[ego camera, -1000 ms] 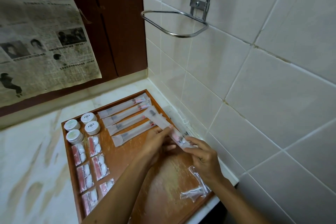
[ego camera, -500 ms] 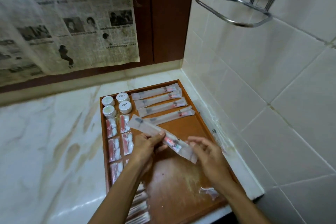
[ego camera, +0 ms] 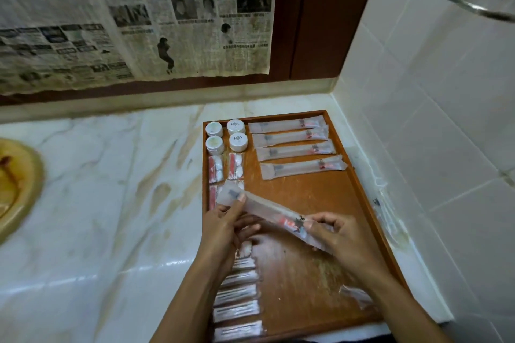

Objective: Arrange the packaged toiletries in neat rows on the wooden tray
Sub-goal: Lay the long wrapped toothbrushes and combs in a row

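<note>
The long, frosted-plastic toothbrush packet with a red end (ego camera: 267,213) is held slantwise just above the rectangular wooden tray (ego camera: 306,189), over its middle part and nearer the person than the row already laid. The left hand (ego camera: 225,228) pinches the packet's far, upper-left end between thumb and fingertips; the right hand (ego camera: 338,234) grips its near, lower-right end with fingers curled over it. So the packet spans the gap between the two hands and does not seem to touch the tray floor.

On the tray much looks settled. Four matching long packets (ego camera: 295,147) lie side by side at the far right part, roughly parallel. Four small round white jars (ego camera: 227,135) stand in a square at the far left corner. Small red-and-white sachets (ego camera: 225,166) run down the left side behind the jars, and flat white packets (ego camera: 238,298) are stacked in a column at the near left corner.

Remaining work, by my reading: set the held packet down as a fifth in the long row, and place the crumpled clear packet (ego camera: 358,296) lying at the tray's near right corner. Something clear also lies off the tray along its right rim, too blurred to name.
</note>
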A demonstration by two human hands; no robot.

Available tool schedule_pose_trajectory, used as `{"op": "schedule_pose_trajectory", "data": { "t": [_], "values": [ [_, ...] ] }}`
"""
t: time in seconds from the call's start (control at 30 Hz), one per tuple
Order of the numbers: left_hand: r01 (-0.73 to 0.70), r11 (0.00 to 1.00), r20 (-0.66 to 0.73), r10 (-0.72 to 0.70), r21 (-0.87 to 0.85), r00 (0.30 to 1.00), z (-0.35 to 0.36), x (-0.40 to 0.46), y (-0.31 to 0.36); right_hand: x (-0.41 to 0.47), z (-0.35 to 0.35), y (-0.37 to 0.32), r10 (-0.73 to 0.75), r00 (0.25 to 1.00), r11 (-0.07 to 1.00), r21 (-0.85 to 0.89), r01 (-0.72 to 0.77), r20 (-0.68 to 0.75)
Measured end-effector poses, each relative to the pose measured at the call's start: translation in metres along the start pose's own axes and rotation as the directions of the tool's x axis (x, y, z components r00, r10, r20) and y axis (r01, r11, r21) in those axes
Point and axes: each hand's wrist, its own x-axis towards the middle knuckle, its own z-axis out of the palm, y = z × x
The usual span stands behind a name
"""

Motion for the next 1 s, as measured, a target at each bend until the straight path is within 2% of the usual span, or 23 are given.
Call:
{"op": "schedule_pose_trajectory", "data": {
  "t": [0.3, 0.4, 0.47, 0.6, 0.67, 0.73, 0.87, 1.0],
  "values": [
    [-0.040, 0.995, -0.049, 0.045, 0.090, 0.998, -0.013, 0.006, 0.004, 0.002, 0.000, 0.008, 0.143, 0.987, 0.982, 0.113, -0.150, 0.071],
    [-0.058, 0.991, -0.026, 0.061, 0.117, 0.998, -0.014, 0.008, 0.001, 0.005, 0.002, 0.013, 0.173, 0.982, 0.982, 0.062, -0.178, 0.079],
    [-0.076, 0.983, -0.004, 0.078, 0.169, 0.997, -0.016, 0.009, 0.000, 0.007, 0.001, 0.016, 0.249, 0.964, 0.964, 0.067, -0.256, 0.096],
    [-0.106, 0.961, 0.051, 0.097, 0.255, 0.994, -0.020, 0.007, -0.001, 0.010, -0.001, 0.016, 0.529, 0.807, 0.775, 0.238, -0.586, 0.263],
    [-0.116, 0.945, 0.086, 0.094, 0.307, 0.992, -0.022, 0.006, 0.000, 0.009, -0.003, 0.015, 0.579, 0.747, 0.707, 0.254, -0.660, 0.328],
    [-0.115, 0.932, 0.108, 0.083, 0.343, 0.991, -0.024, 0.005, 0.002, 0.007, -0.003, 0.015, 0.597, 0.720, 0.691, 0.230, -0.686, 0.353],
    [-0.111, 0.924, 0.119, 0.072, 0.365, 0.990, -0.020, 0.002, 0.005, 0.004, -0.002, 0.015, 0.596, 0.741, 0.733, 0.167, -0.659, 0.308],
    [-0.092, 0.933, 0.114, 0.056, 0.349, 0.992, -0.018, -0.001, 0.006, 0.006, -0.005, 0.018, 0.497, 0.854, 0.849, 0.116, -0.515, 0.154]
  ]
}}
